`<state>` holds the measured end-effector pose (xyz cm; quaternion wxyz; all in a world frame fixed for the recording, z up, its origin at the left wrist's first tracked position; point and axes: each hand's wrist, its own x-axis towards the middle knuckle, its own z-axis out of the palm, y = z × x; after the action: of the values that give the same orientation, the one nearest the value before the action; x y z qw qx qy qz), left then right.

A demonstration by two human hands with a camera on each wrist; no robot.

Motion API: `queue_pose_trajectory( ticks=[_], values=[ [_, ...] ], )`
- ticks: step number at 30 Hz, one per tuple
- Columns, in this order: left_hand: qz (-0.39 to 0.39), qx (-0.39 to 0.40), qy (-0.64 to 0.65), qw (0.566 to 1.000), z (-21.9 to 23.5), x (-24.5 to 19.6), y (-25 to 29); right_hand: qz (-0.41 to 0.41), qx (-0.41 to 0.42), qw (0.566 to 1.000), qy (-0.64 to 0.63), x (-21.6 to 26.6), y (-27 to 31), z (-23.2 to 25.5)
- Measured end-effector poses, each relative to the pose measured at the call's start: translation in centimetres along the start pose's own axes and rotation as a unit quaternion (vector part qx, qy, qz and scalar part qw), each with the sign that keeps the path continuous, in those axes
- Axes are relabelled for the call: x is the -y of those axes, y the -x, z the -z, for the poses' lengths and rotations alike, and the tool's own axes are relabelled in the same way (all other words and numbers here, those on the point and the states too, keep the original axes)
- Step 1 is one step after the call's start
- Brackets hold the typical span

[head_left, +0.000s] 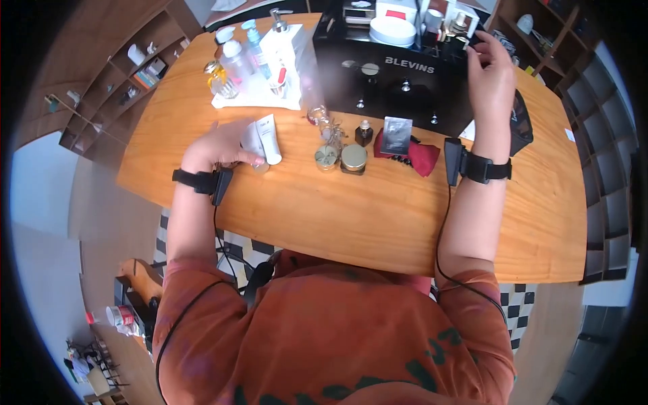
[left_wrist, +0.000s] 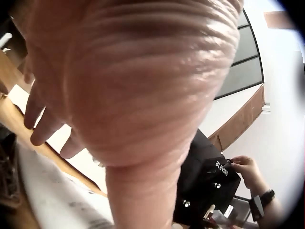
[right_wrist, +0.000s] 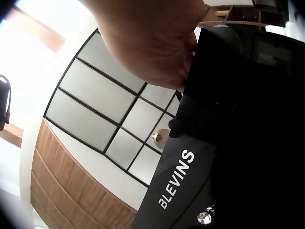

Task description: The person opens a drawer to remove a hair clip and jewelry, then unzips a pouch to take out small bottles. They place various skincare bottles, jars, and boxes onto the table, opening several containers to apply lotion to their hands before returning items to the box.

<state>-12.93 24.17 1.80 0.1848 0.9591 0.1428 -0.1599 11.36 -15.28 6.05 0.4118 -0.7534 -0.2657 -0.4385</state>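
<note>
My left hand [head_left: 219, 145] hovers low at the left of the table, thumb beside a small clear jar [head_left: 260, 166]. A white squeeze tube [head_left: 268, 140] stands out just past its fingertips. In the left wrist view, fingers [left_wrist: 46, 129] of this hand spread apart. My right hand [head_left: 493, 71] reaches over the right end of a black BLEVINS organizer box [head_left: 405, 84], fingers bent among small dark-capped bottles [head_left: 460, 27] in its top compartment. From the right wrist view, the box wall hides those fingertips; I cannot tell whether they grip anything.
A white tray [head_left: 256, 102] with several pump bottles stands at the back left. Two round gold-lidded jars [head_left: 354, 158], a small dark bottle [head_left: 364, 133], a red bow [head_left: 423, 159] and a grey sachet [head_left: 397, 135] lie before the box. A black bag [head_left: 520, 125] sits at its right.
</note>
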Motion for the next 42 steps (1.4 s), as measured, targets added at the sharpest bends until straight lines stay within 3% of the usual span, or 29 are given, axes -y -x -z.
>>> queue_pose_trajectory(
  ticks=[1, 4, 9, 11, 15, 17, 21, 24, 26, 27, 29, 31, 35, 37, 39, 42],
  values=[
    [-0.007, -0.001, -0.004, 1.000, -0.1, 0.2, -0.3, -0.013, 0.010, 1.000, -0.020, 0.6, 0.0, 0.1],
    [-0.001, -0.031, -0.025, 0.999, -0.7, 1.1, -0.7, 0.083, -0.003, 0.996, 0.019, -0.5, 0.0, -0.3],
    [0.015, -0.088, -0.053, 0.995, -0.7, -0.6, 0.6, 0.057, -0.002, 0.997, 0.043, -0.4, 0.3, -0.2],
    [-0.100, -0.194, 0.040, 0.975, -0.9, 0.1, 0.8, 0.039, -0.010, 0.997, 0.060, -0.7, 0.3, 0.0],
    [-0.093, -0.206, 0.076, 0.971, -0.2, 0.6, 1.6, 0.028, 0.021, 0.991, 0.132, -1.3, 0.5, 0.4],
    [-0.076, -0.164, 0.147, 0.973, 0.6, 0.1, 2.4, 0.013, 0.032, 0.988, 0.149, -1.2, 0.5, 0.5],
    [-0.091, -0.120, 0.165, 0.975, 1.8, -1.4, 4.2, -0.002, 0.061, 0.986, 0.157, -1.1, 0.3, 1.0],
    [-0.132, -0.141, 0.123, 0.973, 3.0, -3.1, 5.5, 0.015, 0.046, 0.992, 0.115, -0.6, -0.1, 1.4],
    [-0.157, -0.232, 0.139, 0.950, 4.4, -5.3, 6.7, 0.031, 0.036, 0.995, 0.082, -0.4, -0.1, 1.5],
    [-0.156, -0.232, 0.138, 0.950, 5.2, -6.1, 6.8, 0.060, 0.046, 0.993, 0.090, -0.3, 0.0, 1.5],
    [-0.273, -0.370, 0.070, 0.885, 7.6, -7.8, 6.3, 0.088, 0.057, 0.990, 0.095, -0.3, 0.3, 1.2],
    [-0.301, -0.412, 0.042, 0.859, 10.0, -10.1, 5.5, 0.099, 0.055, 0.985, 0.131, -0.3, 0.5, 0.7],
    [-0.324, -0.382, 0.064, 0.863, 13.6, -14.5, 1.1, 0.090, 0.062, 0.983, 0.148, 0.2, 0.5, 0.9],
    [-0.379, -0.398, -0.046, 0.834, 15.3, -15.6, -2.7, 0.081, 0.052, 0.985, 0.141, 0.2, 0.6, 0.9],
    [-0.344, -0.310, 0.127, 0.877, 15.0, -19.5, -3.0, 0.074, 0.048, 0.991, 0.098, -0.2, 0.5, 0.7],
    [-0.339, -0.347, 0.017, 0.874, 16.1, -20.1, -7.9, 0.038, 0.062, 0.997, 0.029, 0.0, 0.3, 0.8]
  ],
)
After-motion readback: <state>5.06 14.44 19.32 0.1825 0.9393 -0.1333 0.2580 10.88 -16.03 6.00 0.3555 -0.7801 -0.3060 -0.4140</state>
